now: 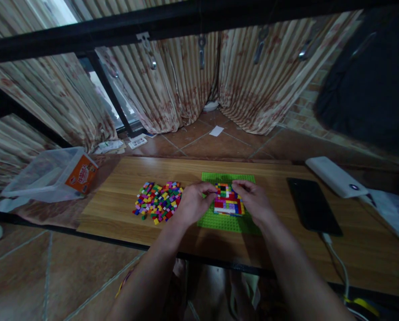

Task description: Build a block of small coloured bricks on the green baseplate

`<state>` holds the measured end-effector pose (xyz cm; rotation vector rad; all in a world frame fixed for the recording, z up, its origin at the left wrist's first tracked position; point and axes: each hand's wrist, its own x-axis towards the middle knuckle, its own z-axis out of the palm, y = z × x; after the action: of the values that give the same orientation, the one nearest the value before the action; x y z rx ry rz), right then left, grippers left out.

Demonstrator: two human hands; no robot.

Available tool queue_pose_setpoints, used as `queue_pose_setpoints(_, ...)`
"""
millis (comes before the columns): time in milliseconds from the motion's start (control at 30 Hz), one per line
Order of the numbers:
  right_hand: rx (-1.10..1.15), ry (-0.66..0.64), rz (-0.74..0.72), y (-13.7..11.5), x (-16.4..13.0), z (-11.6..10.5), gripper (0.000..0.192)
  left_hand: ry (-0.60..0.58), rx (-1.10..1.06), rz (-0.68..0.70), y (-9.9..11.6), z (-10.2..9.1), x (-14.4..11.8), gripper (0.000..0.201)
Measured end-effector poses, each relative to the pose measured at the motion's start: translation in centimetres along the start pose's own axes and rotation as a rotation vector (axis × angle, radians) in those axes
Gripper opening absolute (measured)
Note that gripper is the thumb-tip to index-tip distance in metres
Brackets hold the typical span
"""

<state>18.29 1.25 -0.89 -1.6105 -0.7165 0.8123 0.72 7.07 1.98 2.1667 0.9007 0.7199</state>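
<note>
Both hands on brick build (228, 200), mid green baseplate (226, 220), centre of desk (119, 209). Left hand (193, 204) fingers curled at build's left edge; right hand (254, 201) pinching its top edge. Loose bricks (158, 200) just left.

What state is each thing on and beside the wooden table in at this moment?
Left hand: fingertips on the brick build.
Right hand: fingertips on the build's top edge.
Brick build: flat, stuck on the baseplate.
Green baseplate: flat on the table.
Loose bricks: scattered heap, untouched.
Plastic box: lying tilted on its side.
Phone: screen dark, cable plugged in.
Power bank: lying flat.
</note>
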Motion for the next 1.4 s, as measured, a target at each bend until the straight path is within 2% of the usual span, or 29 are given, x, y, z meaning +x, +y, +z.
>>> queue_pose_setpoints(167,-0.039,-0.003,-0.027,0.2,0.0,-0.1,0.036,0.034,0.017,0.020,-0.2,1.0,0.0,0.013)
queue_pose_setpoints(500,-0.100,-0.020,-0.047,-0.1,-0.2,0.1,0.044,0.085,-0.039,-0.075,-0.5,1.9,0.1,0.014)
queue_pose_setpoints(733,-0.395,0.014,-0.190,0.3,-1.0,1.3,0.052,0.081,-0.055,-0.104,-0.3,1.9,0.3,0.016)
queue_pose_setpoints(1400,-0.407,0.034,-0.119,-0.9,-1.3,1.7,0.050,0.069,-0.034,-0.109,-0.1,2.3,0.2,0.014)
